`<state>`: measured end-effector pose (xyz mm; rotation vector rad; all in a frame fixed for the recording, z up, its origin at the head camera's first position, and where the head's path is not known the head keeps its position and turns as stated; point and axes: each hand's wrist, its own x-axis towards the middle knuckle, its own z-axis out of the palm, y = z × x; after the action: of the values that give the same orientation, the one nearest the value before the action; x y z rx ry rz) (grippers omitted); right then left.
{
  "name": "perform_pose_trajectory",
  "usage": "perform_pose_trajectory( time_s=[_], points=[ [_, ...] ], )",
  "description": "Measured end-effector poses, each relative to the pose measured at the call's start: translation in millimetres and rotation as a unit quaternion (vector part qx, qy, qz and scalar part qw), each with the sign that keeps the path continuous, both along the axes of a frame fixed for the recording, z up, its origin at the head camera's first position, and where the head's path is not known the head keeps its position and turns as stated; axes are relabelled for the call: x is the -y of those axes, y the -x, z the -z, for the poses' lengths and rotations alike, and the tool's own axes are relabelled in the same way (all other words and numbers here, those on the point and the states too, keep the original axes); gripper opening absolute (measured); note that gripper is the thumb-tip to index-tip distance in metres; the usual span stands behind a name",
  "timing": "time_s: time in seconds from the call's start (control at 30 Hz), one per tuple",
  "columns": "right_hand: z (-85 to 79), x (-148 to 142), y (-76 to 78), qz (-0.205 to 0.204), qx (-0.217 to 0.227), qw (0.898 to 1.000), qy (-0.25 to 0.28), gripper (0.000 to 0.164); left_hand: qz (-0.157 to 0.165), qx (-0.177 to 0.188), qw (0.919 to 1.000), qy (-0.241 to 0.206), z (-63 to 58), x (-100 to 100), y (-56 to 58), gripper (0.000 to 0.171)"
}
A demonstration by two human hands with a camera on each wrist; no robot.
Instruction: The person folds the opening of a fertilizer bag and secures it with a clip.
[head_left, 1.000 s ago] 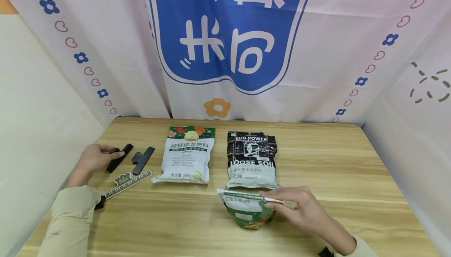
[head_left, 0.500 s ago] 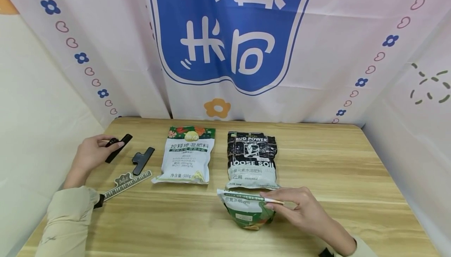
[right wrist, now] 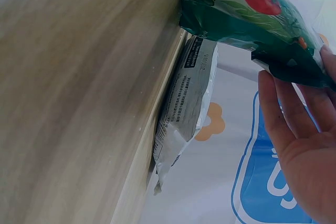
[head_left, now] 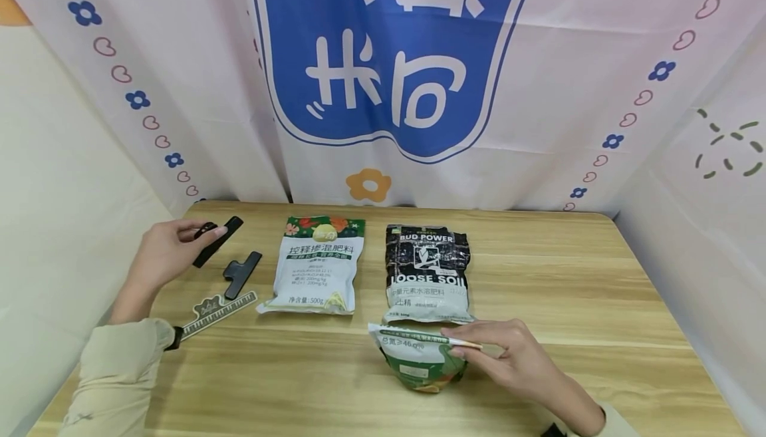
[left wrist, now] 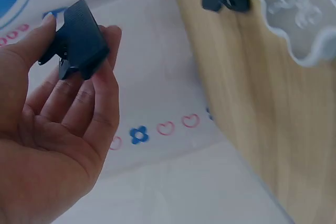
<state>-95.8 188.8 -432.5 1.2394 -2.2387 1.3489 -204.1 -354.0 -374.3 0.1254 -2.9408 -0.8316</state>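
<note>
Left hand point(head_left: 166, 252): thumb and fingers pinching a black plastic clip with a long straight bar point(left wrist: 84, 40). My left wrist view shows fine ribbing along the bar and a short handle behind it, under the thumb. The clip is over the left side of the table.

Right hand point(head_left: 516, 357): thumb and fingers pinching the right end of the flat edge of a green-and-white glossy plastic bag point(head_left: 415, 360). Its body bulges below that edge, creased, green; my right wrist view picks out printed orange and red fruit. The bag is front of centre; I cannot tell whether its base touches the wood.

Near the left hand: a dark grey plastic clip point(head_left: 242, 276), then a cream clip with piano-key print point(head_left: 220, 316).

Further out: a white bag with a green floral top point(head_left: 317, 267) and a black-and-grey "LOOSE SOIL" bag point(head_left: 427, 271), both on the pale wood-grain table point(head_left: 556, 277).
</note>
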Motion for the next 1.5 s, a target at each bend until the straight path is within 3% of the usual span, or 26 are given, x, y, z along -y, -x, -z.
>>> perform_pose_trajectory(
  time_s=[0.47, 0.8, 1.03, 1.5],
  points=[
    [1.0, 1, 0.6, -0.006, -0.015, 1.000, 0.009, 0.034, 0.044, -0.053, 0.9975, 0.014, -24.2, -42, -9.1, 0.058],
    [-0.3, 0, -0.7, 0.005, 0.003, 1.000, 0.004, 0.034, 0.107, -0.112, 0.9878, 0.012, -23.1, -68, -8.9, 0.035],
    [0.0, 0, -0.3, 0.000, 0.000, 1.000, 0.002, 0.033, 0.109, -0.097, 0.9893, 0.011, -24.6, -89, -11.4, 0.040],
    [0.5, 0, 0.8, -0.005, -0.010, 1.000, 0.002, 0.032, 0.192, -0.113, 0.9747, 0.014, -21.7, -146, -22.7, 0.038]
  ],
)
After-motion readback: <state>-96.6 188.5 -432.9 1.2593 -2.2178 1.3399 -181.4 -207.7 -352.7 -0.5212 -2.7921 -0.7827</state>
